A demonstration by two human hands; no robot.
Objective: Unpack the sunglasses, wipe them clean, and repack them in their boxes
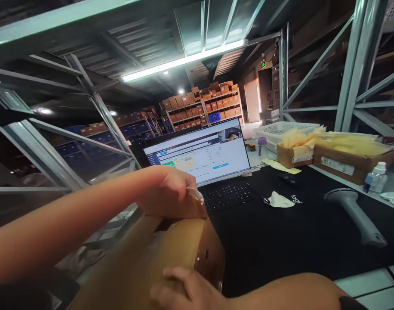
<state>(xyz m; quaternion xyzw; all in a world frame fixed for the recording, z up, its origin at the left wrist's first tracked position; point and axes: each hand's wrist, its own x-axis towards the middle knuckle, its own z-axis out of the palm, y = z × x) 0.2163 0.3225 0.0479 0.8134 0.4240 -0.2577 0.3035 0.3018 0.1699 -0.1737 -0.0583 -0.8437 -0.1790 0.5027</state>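
A brown cardboard box stands in front of me at the left side of the desk, with a dark gap showing in its top. My left hand reaches over to its far side, closed on the raised far flap. Something shiny like clear tape hangs from the flap beside the fingers. On the near part of the box top lies my right hand, its fingers apart and pressed on the cardboard. The box's near left part is blurred.
Behind the box are a monitor and a keyboard. A grey barcode scanner lies on the black desk mat. Cartons of yellow envelopes and a spray bottle stand right. Metal rack posts rise left.
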